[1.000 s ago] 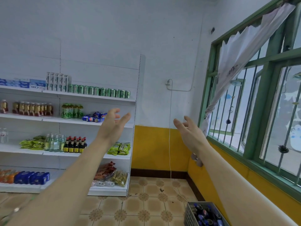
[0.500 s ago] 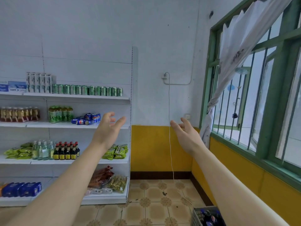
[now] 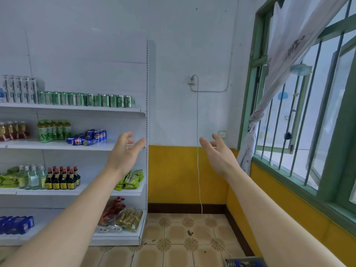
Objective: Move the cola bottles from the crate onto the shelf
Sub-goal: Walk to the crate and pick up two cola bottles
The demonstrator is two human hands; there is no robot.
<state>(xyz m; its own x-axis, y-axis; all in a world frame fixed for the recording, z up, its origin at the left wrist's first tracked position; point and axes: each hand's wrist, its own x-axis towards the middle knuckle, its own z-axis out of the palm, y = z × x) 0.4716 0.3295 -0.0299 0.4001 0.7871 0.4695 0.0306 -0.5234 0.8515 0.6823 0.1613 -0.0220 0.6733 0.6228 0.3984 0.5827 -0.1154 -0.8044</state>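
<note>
Both hands, left hand (image 3: 123, 155) and right hand (image 3: 217, 153), fingers spread and empty; the crate (image 3: 244, 262) sits low, nearest the right.

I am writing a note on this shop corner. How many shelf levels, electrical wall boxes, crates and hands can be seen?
Shelf levels: 4
Electrical wall boxes: 2
Crate: 1
Hands: 2, the left hand and the right hand
Total: 9

Both arms reach forward, left hand (image 3: 123, 151) and right hand (image 3: 218, 154) raised, fingers loosely spread, empty.
</note>
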